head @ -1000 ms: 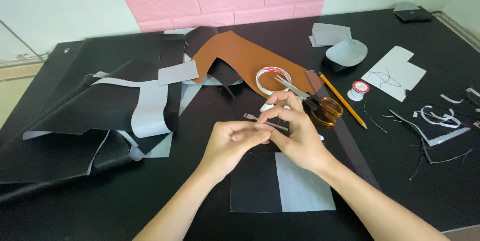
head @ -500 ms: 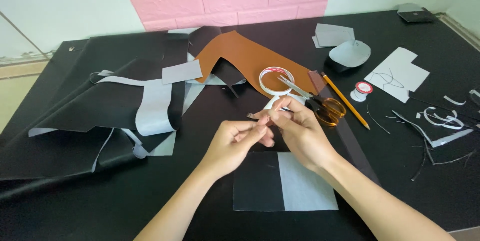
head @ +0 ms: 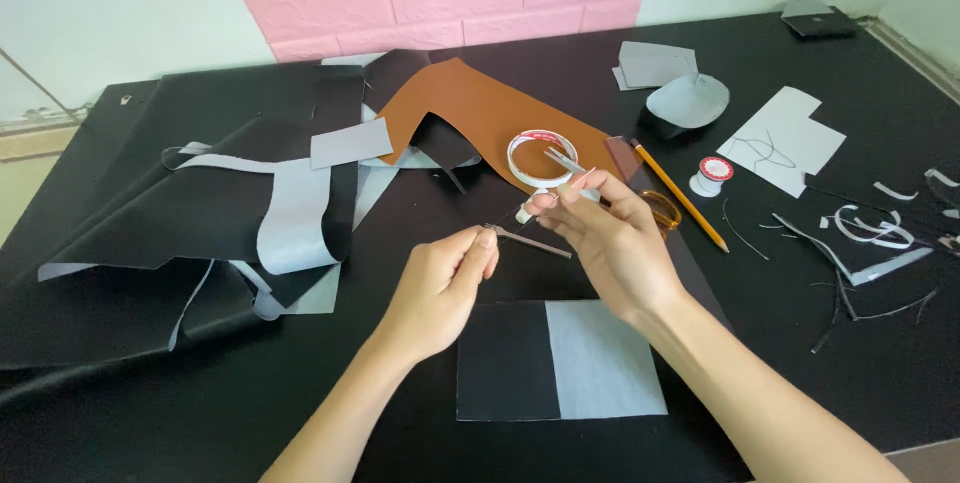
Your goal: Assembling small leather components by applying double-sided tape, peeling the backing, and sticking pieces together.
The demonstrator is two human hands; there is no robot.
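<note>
Head view: left hand (head: 437, 288) pinches one end of a thin dark strip (head: 532, 240); right hand (head: 610, 243) fingers clamped on its other end (also a small white piece), just above the black-and-grey leather piece (head: 560, 361), near the tape roll (head: 541, 157).

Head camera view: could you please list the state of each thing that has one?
left hand: pinching a thin dark strip
right hand: pinching the strip's other part
tape roll: lying flat
pencil: lying flat
thread spool: upright
folded black and grey sheet: flat
</note>
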